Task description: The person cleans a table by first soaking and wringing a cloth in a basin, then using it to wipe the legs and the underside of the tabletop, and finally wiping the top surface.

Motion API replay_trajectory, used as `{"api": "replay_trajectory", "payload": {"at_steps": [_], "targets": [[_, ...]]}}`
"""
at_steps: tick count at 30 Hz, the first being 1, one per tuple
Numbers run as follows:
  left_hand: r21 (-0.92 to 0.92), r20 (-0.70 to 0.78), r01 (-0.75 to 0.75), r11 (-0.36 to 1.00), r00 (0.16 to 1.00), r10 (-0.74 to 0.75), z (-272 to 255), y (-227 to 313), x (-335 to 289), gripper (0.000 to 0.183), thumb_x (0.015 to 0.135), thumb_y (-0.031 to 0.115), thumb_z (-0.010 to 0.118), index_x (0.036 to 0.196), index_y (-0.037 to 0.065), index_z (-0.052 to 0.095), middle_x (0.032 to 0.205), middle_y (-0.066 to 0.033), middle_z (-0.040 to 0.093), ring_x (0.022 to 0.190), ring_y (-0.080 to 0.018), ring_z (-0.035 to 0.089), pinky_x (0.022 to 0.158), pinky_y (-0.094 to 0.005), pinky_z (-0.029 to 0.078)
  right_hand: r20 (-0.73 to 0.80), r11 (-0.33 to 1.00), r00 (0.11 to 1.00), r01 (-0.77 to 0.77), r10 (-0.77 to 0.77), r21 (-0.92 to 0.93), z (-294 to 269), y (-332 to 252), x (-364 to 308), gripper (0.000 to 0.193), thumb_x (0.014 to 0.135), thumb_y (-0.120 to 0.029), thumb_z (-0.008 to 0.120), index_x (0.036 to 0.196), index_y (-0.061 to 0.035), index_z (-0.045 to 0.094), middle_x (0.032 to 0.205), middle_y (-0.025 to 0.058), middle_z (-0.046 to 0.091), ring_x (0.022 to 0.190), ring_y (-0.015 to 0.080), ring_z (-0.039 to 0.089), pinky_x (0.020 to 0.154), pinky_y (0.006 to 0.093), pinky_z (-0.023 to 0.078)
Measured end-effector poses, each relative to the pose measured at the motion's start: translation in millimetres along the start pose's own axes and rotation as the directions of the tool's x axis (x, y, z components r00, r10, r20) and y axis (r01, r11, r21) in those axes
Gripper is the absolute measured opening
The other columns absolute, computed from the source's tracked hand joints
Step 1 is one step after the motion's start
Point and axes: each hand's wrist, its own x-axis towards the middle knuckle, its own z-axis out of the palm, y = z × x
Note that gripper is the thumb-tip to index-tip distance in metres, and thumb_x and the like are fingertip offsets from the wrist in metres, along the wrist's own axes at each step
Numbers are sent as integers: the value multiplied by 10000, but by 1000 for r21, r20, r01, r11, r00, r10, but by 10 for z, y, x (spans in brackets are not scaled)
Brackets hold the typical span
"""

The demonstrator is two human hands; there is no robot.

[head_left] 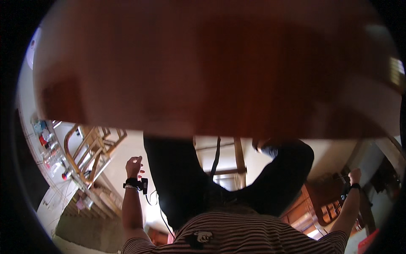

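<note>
While both hands are held low and wide apart, one on each side of the body, the left hand (133, 167) shows its fingers loosely bent and parted, and we see nothing between them. The right hand (355, 175) looks small and folded; we cannot tell whether it closes on anything.

Beyond both hands, across the upper part of the view, lies a broad reddish-brown panel (190, 76), which we take for a tabletop. Its long axis runs from left to right, and its near edge bows over the knees. In the view, the left hand sits a little inward under this edge and the right one far out toward the right rim. Neither appears to touch it, though we cannot judge from depth which is nearer.

The panel looks smooth and faintly glossy, with darker squarish patches blurred across it. At the left wrist we find a black band (133, 183) with a boxy device (145, 185), from which a thin dark cable (163, 218) loops down; another dark band (355, 186) circles the right wrist. Between the arms are a finely striped knit shirt (241, 233) and matte black trousers (177, 182), the right leg sharply bent.

Farther out, we see a pale chair frame (96, 146) of rounded, slatted rods on the left, and on the right orange-brown wooden furniture (311, 199) and a bright red object (368, 241) too cropped to identify.
</note>
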Motion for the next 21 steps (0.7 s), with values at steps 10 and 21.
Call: {"api": "replay_trajectory", "payload": {"at_steps": [10, 21], "targets": [[-247, -165, -592, 767, 806, 569, 1031, 1374, 1494, 316, 959, 189, 634, 1220, 12, 646, 1009, -135, 725, 861, -243, 690, 738, -360, 542, 68, 834, 989, 77, -135, 546, 2165, -822, 324, 68, 917, -154, 560, 885, -124, 612, 743, 83, 612, 583, 190, 541, 475, 346, 397], [154, -694, -979, -136, -206, 690, 30, 1932, -1552, 287, 959, 89, 636, 1233, 7, 652, 1172, -159, 708, 1082, -240, 672, 1002, -382, 474, -38, 705, 952, 252, -305, 662, 2025, -1021, 407, 61, 854, -47, 638, 837, -80, 591, 659, 116, 613, 398, 210, 497, 325, 332, 336]]}}
